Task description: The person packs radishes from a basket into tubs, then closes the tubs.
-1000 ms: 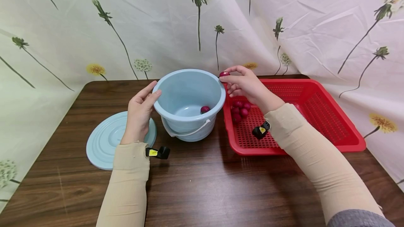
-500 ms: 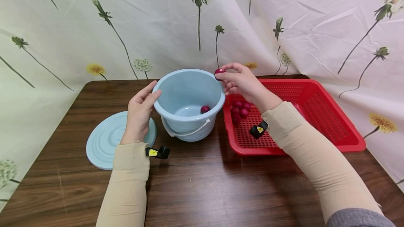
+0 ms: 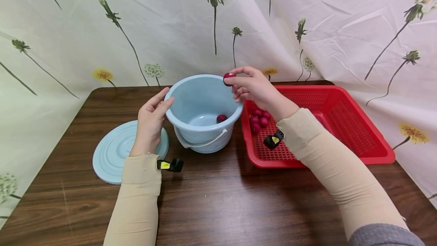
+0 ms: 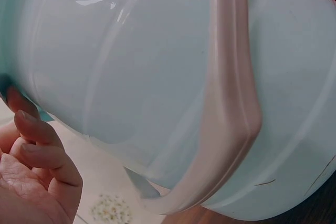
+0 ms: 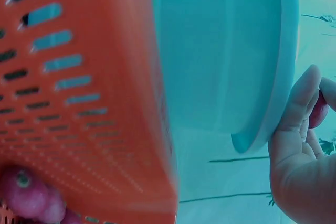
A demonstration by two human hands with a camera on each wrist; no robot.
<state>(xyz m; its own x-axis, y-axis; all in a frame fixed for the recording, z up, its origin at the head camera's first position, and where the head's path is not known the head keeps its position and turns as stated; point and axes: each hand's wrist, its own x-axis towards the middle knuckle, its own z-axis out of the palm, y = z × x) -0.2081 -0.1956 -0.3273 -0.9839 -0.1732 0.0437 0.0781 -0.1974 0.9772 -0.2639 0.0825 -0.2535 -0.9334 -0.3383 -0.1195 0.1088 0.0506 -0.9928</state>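
Observation:
A light blue bucket (image 3: 201,139) stands upright mid-table, its white handle (image 3: 208,144) hanging down in front. My left hand (image 3: 151,120) grips the bucket's left rim between thumb and fingers. Over the right part of the opening, my right hand (image 3: 256,89) pinches a radish (image 3: 229,79) between thumb and fingertips; in the right wrist view that radish (image 5: 318,111) is partly hidden by the fingers. One more radish (image 3: 221,119) lies on the bucket floor. Several radishes (image 3: 260,119) are gathered at the left end of a red basket (image 3: 252,153), under my right wrist.
The red basket sits close to the bucket's right side. A round blue lid (image 3: 110,158) lies flat on the dark wooden table (image 3: 211,204) at left, partly behind my left wrist. A white floral cloth (image 3: 177,26) hangs behind the table.
My right hand, pinching the radish, has moved left from beside the bucket's right rim to over its opening. My left hand keeps its hold on the rim.

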